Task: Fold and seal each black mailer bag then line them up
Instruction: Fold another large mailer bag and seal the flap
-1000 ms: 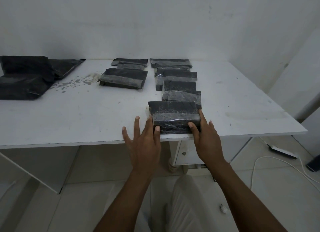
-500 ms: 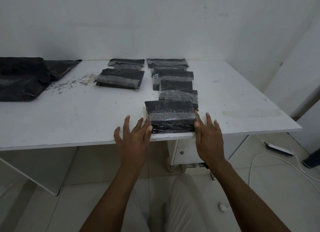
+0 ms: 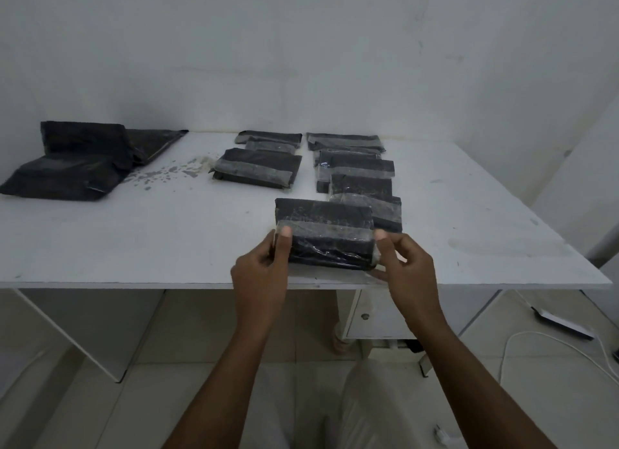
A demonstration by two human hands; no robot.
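Both hands (image 3: 259,271) (image 3: 407,264) pinch mailer (image 3: 326,234) ends by table (image 3: 134,247) edge, perhaps lifted.

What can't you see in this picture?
Head view:
- Inside the held mailer bag: black plastic hides it.
- Most fingers of the left hand and right hand: tucked behind the bag.
- How many in the right row: they overlap.
- How many in the loose pile: too dark.
- White cable: cut off by the right edge.

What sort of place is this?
Probably a makeshift packing spot in a bare room: plain white table against a white wall, taped black mailer bags in rows, loose black bags piled at left.
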